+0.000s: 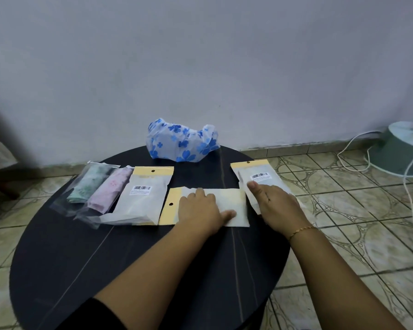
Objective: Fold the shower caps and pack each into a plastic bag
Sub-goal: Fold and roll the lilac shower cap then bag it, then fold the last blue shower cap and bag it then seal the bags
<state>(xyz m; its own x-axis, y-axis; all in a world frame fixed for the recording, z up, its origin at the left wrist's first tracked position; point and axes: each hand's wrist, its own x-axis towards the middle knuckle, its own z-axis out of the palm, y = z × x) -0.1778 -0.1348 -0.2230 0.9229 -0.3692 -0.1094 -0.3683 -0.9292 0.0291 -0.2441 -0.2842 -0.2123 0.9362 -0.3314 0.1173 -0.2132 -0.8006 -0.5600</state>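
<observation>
A packed plastic bag (234, 206) with a yellow header lies sideways in the middle of the round dark table (105, 258). My left hand (200, 208) presses flat on it, fingers spread. My right hand (277, 203) rests flat on a second plastic bag (250, 177) with a barcode label, to the right. A loose white shower cap with blue flowers (181, 144) sits crumpled at the table's far edge. On the left lie three packed bags in a row: a green cap (88, 184), a pink cap (110, 191), and a whitish one (141, 196).
A grey wall stands close behind the table. On the tiled floor at the right sits a pale green fan base (401, 148) with white cables (410, 186) trailing toward the table. A dark shape (0, 163) stands at the left edge.
</observation>
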